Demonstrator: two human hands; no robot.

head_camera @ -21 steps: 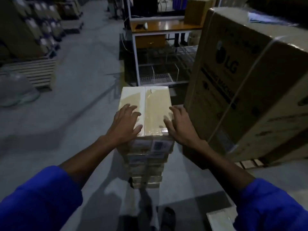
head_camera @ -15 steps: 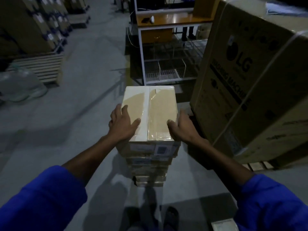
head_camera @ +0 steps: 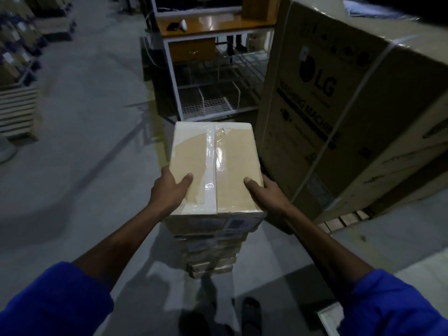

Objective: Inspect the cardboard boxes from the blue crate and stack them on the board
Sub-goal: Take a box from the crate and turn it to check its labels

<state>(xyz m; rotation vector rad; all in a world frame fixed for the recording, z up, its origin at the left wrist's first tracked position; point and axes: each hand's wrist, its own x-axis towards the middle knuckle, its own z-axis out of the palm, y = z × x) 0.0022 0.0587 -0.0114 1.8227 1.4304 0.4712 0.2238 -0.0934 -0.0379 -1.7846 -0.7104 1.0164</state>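
- Head view: top cardboard box (head_camera: 214,169) on a stack of boxes (head_camera: 211,248) standing on the grey floor (head_camera: 84,141).
- Left hand (head_camera: 169,187) clamped on the box's left near edge, thumb flat on the taped lid.
- Right hand (head_camera: 264,192) gripping the right near edge, thumb on top, fingers hidden down the side.
- Box held between both hands, blue sleeves (head_camera: 55,301) low in view.
- Large LG washing machine carton (head_camera: 351,105) just right of the stack.
- Desk (head_camera: 211,23) with wire shelves beyond.
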